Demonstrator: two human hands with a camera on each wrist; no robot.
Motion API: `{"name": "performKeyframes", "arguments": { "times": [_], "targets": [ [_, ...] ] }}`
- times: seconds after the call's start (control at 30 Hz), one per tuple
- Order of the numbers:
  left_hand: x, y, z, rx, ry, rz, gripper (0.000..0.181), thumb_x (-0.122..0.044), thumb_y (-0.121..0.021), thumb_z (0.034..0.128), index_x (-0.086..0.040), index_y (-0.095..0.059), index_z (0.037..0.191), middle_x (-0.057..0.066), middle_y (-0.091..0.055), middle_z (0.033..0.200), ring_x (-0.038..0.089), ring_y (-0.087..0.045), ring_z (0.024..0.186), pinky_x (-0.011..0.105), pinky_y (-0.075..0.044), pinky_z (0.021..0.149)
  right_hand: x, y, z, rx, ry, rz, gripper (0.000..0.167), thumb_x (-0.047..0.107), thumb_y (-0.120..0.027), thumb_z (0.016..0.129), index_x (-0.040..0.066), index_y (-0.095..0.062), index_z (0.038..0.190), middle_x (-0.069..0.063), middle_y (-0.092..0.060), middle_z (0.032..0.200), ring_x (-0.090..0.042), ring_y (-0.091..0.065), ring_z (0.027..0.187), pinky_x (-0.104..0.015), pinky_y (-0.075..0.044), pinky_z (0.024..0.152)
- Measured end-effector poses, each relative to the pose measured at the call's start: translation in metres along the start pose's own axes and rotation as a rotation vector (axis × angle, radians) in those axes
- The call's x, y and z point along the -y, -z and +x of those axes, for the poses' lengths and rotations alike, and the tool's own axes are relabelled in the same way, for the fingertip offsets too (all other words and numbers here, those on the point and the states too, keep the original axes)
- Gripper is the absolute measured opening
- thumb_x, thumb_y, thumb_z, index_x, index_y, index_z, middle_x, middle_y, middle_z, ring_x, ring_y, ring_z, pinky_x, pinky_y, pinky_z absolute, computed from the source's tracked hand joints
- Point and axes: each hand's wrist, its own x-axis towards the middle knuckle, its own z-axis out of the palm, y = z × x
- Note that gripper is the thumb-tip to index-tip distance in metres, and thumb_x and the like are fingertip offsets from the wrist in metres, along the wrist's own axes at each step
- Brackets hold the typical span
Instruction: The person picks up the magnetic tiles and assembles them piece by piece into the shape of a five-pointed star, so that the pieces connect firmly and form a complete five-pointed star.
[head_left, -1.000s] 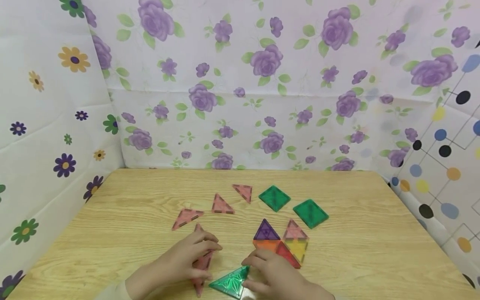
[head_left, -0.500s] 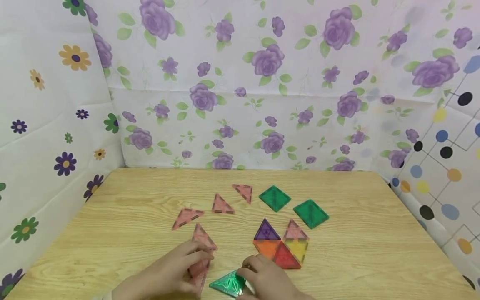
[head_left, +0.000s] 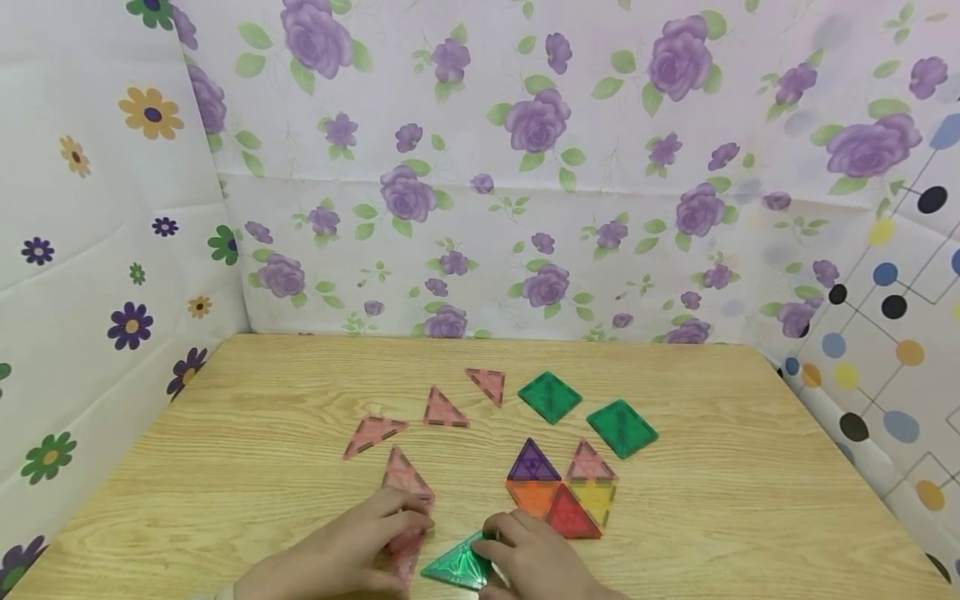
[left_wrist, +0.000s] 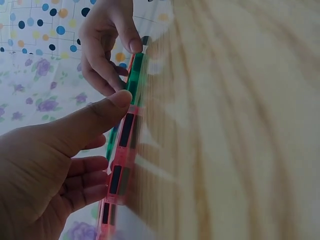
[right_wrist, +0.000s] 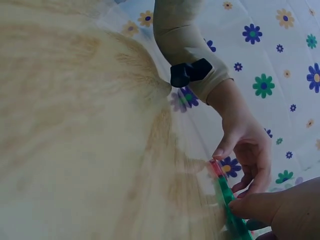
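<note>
In the head view my left hand [head_left: 341, 546] pinches a translucent pink triangular magnetic tile [head_left: 408, 546] lying flat near the table's front; fingers cover part of it. Above it, another pink triangular tile [head_left: 407, 473] meets it edge to edge. My right hand [head_left: 536, 560] pinches a larger green triangular tile [head_left: 456, 567] by its right side, and the fingers hide that end. From the left wrist view, the green tile [left_wrist: 135, 75] and the pink tile [left_wrist: 127, 130] appear edge-on, end to end. They also line up in the right wrist view, where the green tile [right_wrist: 229, 200] is under a thumb.
Purple [head_left: 533, 461], orange [head_left: 534, 497], red [head_left: 573, 514], yellow [head_left: 596, 498] and pink [head_left: 588, 461] triangles form a cluster. Two green diamonds [head_left: 550, 397] lie behind it. Three loose pink triangles [head_left: 446, 410] lie at back left. Floral cloth [head_left: 495, 200] stands behind the wooden table [head_left: 750, 467].
My left hand has drawn nearer the front, uncovering the upper pink tile. My right hand has shifted slightly left onto the green tile, uncovering more of the red one.
</note>
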Motion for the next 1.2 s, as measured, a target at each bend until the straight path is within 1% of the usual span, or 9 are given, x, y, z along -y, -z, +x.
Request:
{"name": "performKeyframes", "arguments": {
  "times": [0.13,0.3,0.4,0.53,0.7,0.77,0.9,1.0,1.2],
  "targets": [
    [-0.001,-0.003,0.002,0.003,0.008,-0.005,0.059,-0.049,-0.074,0.0779,-0.015,-0.061,0.124,-0.001,-0.052,0.133,0.013,-0.051,0.117,0.027,-0.051,0.093,-0.002,0.002,-0.003,0.011,0.005,0.024,0.035,0.038,-0.059,0.094,0.015,-0.068,0.119,-0.001,-0.061,0.117,-0.012,-0.058,0.099,-0.023,-0.052,0.080],
    [-0.003,-0.006,0.005,-0.009,0.000,-0.016,0.057,-0.047,-0.074,0.0782,-0.014,-0.061,0.123,-0.001,-0.052,0.134,0.013,-0.051,0.118,0.026,-0.052,0.093,-0.006,0.004,-0.007,0.026,0.012,0.053,0.035,0.034,-0.058,0.095,0.014,-0.067,0.122,-0.002,-0.062,0.122,-0.015,-0.060,0.105,-0.028,-0.054,0.083],
    [-0.004,-0.009,0.006,-0.017,0.000,-0.013,0.060,-0.050,-0.073,0.0769,-0.013,-0.061,0.123,0.000,-0.052,0.134,0.013,-0.051,0.117,0.026,-0.052,0.093,-0.009,0.004,-0.008,0.037,0.027,0.076,0.034,0.032,-0.056,0.096,0.014,-0.066,0.123,-0.003,-0.061,0.124,-0.016,-0.060,0.107,-0.029,-0.055,0.085],
    [-0.006,-0.014,0.009,-0.047,-0.025,0.002,0.060,-0.051,-0.071,0.0769,-0.012,-0.062,0.121,0.003,-0.053,0.132,0.014,-0.051,0.115,0.026,-0.053,0.092,-0.012,0.006,-0.009,0.057,0.034,0.109,0.034,0.028,-0.057,0.096,0.013,-0.064,0.125,-0.004,-0.061,0.127,-0.016,-0.060,0.111,-0.029,-0.055,0.087],
    [-0.011,-0.020,0.016,-0.099,-0.072,0.015,0.056,-0.048,-0.073,0.0787,-0.010,-0.063,0.118,0.006,-0.054,0.128,0.016,-0.052,0.112,0.025,-0.053,0.090,-0.014,0.011,-0.009,0.114,0.003,0.184,0.036,0.027,-0.057,0.097,0.012,-0.061,0.129,-0.006,-0.058,0.134,-0.018,-0.059,0.118,-0.028,-0.054,0.089],
    [-0.012,-0.022,0.018,-0.114,-0.078,0.018,0.055,-0.048,-0.073,0.0788,-0.010,-0.063,0.118,0.006,-0.055,0.128,0.016,-0.052,0.112,0.026,-0.054,0.089,-0.015,0.012,-0.009,0.133,-0.008,0.213,0.036,0.026,-0.057,0.097,0.011,-0.061,0.130,-0.006,-0.057,0.136,-0.019,-0.058,0.121,-0.028,-0.054,0.090],
    [-0.013,-0.025,0.022,-0.123,-0.079,0.022,0.055,-0.049,-0.073,0.0790,-0.010,-0.063,0.117,0.006,-0.054,0.128,0.016,-0.052,0.113,0.026,-0.054,0.089,-0.016,0.013,-0.009,0.154,-0.018,0.242,0.036,0.025,-0.057,0.097,0.012,-0.060,0.131,-0.006,-0.056,0.138,-0.020,-0.057,0.123,-0.029,-0.054,0.092],
    [-0.015,-0.027,0.024,-0.121,-0.074,0.016,0.056,-0.048,-0.074,0.0783,-0.009,-0.063,0.117,0.006,-0.054,0.128,0.017,-0.052,0.113,0.027,-0.054,0.089,-0.017,0.014,-0.008,0.159,-0.017,0.247,0.036,0.024,-0.057,0.097,0.013,-0.060,0.131,-0.005,-0.056,0.139,-0.020,-0.057,0.124,-0.030,-0.054,0.093],
    [-0.016,-0.030,0.027,-0.111,-0.060,0.005,0.057,-0.047,-0.074,0.0781,-0.009,-0.062,0.119,0.006,-0.053,0.130,0.017,-0.052,0.116,0.029,-0.054,0.091,-0.018,0.014,-0.007,0.129,0.006,0.235,0.035,0.019,-0.059,0.096,0.011,-0.060,0.131,-0.005,-0.058,0.137,-0.019,-0.058,0.123,-0.030,-0.053,0.093]
  ]
}}
